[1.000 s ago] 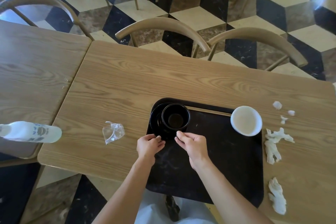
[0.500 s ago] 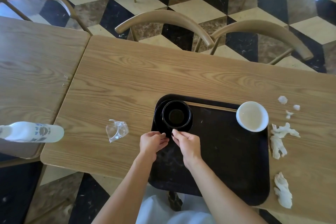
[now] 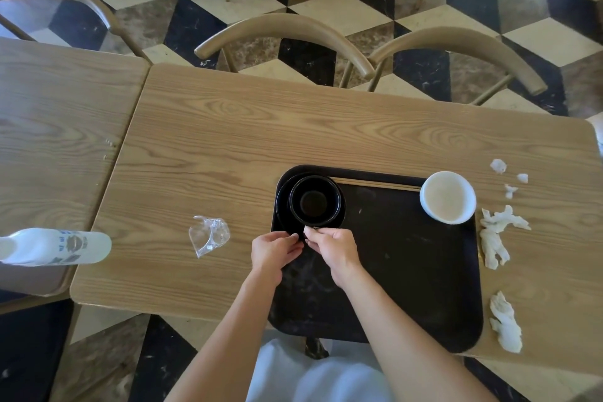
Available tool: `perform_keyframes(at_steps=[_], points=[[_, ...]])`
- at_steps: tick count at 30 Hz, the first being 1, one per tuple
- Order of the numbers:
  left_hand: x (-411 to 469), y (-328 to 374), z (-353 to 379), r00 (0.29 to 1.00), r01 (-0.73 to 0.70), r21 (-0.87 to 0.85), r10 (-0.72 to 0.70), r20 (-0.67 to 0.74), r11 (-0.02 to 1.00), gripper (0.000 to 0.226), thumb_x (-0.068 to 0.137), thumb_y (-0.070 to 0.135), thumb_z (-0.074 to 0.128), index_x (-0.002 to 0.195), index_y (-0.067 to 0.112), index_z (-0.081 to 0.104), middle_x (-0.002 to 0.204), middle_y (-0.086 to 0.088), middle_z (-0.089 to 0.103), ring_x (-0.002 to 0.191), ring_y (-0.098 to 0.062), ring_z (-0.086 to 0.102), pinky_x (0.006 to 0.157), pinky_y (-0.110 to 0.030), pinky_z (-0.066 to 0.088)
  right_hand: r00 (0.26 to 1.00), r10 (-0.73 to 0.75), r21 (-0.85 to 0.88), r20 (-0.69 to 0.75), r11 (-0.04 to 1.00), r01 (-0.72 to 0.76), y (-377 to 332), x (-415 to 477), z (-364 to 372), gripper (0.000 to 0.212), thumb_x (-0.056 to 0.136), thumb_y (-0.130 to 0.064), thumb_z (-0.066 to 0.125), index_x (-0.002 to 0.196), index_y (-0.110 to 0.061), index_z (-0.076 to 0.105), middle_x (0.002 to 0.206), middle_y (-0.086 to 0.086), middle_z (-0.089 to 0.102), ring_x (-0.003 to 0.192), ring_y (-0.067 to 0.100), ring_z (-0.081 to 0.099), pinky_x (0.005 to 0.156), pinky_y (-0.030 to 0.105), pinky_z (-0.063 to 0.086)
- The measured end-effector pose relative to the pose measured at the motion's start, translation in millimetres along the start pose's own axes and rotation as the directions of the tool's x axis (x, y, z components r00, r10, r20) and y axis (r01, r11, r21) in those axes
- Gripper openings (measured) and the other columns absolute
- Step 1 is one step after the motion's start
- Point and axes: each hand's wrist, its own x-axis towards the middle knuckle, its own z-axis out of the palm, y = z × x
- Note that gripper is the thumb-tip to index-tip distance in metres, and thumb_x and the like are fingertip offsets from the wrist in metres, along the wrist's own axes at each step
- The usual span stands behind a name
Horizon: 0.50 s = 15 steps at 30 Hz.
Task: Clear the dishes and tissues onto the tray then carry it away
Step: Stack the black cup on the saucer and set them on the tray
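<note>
Head view: left hand [image 3: 275, 250] and right hand [image 3: 332, 248], fingers curled, together at black plate [image 3: 283, 210] rim; grip unclear.

You have one black tray [image 3: 408, 271], one black bowl [image 3: 314, 201] on one black plate [image 3: 284, 206], one white bowl [image 3: 447, 197], one pair of chopsticks [image 3: 375, 184], five tissue scraps [image 3: 492, 238], one crumpled plastic wrapper [image 3: 208, 235], one white bottle [image 3: 55, 246].

The hands [image 3: 305, 246] meet at the near rim of the black plate [image 3: 284, 206], and their curled fingers hide whether they pinch anything. The bowl [image 3: 314, 201] covers most of that plate. The white bottle [image 3: 52, 246] is cut off by the left edge; its label is too small to read.
</note>
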Motion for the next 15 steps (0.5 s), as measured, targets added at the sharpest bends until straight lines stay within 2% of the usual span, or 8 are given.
perform_keyframes(at_steps=[7, 10, 15], points=[[0.5, 1.0, -0.2, 1.000, 0.011, -0.007, -0.011, 0.009, 1.000, 0.016, 0.083, -0.003, 0.077, 0.090, 0.006, 0.065, 0.091, -0.022, 0.076, 0.082, -0.028, 0.078, 0.084, -0.039, 0.062, 1.000, -0.013, -0.027, 0.025, 1.000, 0.014, 0.3, -0.3, 1.0, 0.010, 0.079, -0.035, 0.079, 0.083, -0.027, 0.083, 0.086, -0.004, 0.079, 0.092, 0.014, 0.074, 0.094, 0.039, 0.057], [2.3, 0.7, 0.7, 1.000, 0.003, -0.004, -0.003, 0.022, 1.000, 0.016, 0.083, -0.001, 0.077, 0.090, 0.006, 0.065, 0.092, -0.021, 0.076, 0.082, -0.027, 0.078, 0.084, -0.040, 0.062, 1.000, -0.022, -0.021, -0.002, 1.000, 0.022, -0.3, 0.0, 2.0, 0.006, 0.081, -0.033, 0.078, 0.078, -0.030, 0.082, 0.085, -0.004, 0.079, 0.091, 0.014, 0.074, 0.092, 0.039, 0.057], [5.3, 1.9, 1.7, 0.999, -0.009, 0.046, 0.008, 0.032, 0.999, 0.017, 0.084, 0.002, 0.078, 0.094, 0.007, 0.065, 0.091, -0.020, 0.077, 0.082, -0.025, 0.078, 0.083, -0.040, 0.062, 0.999, -0.038, -0.020, -0.033, 0.999, 0.037, -1.2, -1.1, 2.1, 0.012, 0.084, -0.032, 0.077, 0.073, -0.035, 0.079, 0.084, -0.007, 0.079, 0.090, 0.013, 0.074, 0.091, 0.037, 0.058]])
